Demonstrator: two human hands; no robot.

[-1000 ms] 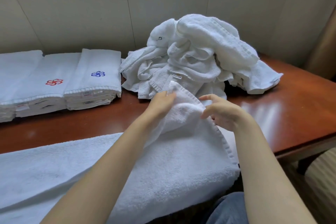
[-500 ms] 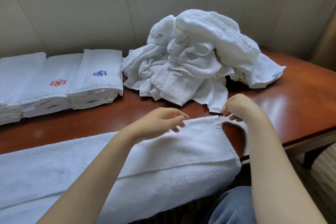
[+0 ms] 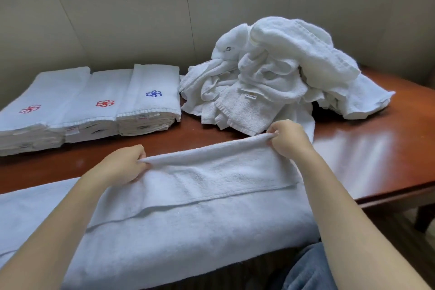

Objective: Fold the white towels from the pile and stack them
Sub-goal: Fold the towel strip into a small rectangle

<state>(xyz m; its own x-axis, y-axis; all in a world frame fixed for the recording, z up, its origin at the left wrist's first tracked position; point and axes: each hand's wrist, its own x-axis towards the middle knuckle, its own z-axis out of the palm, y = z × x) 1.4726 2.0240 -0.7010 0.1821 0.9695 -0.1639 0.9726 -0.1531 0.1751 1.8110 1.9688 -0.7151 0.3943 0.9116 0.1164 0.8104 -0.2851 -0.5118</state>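
Both curled — left hand (image 3: 122,167), right hand (image 3: 290,139); pinching towel (image 3: 211,173)

A: What kind of place is this?
B: Looks like a hotel or spa linen room. At ten o'clock, three stacks of folded towels (image 3: 94,110), all identical, each stitched with a red or blue pinwheel logo (image 3: 153,93).
A: What else points that way?
B: At one o'clock a heap of unfolded white towels (image 3: 282,73), on a polished reddish wooden tabletop (image 3: 367,148) against a plain panelled wall (image 3: 117,19).
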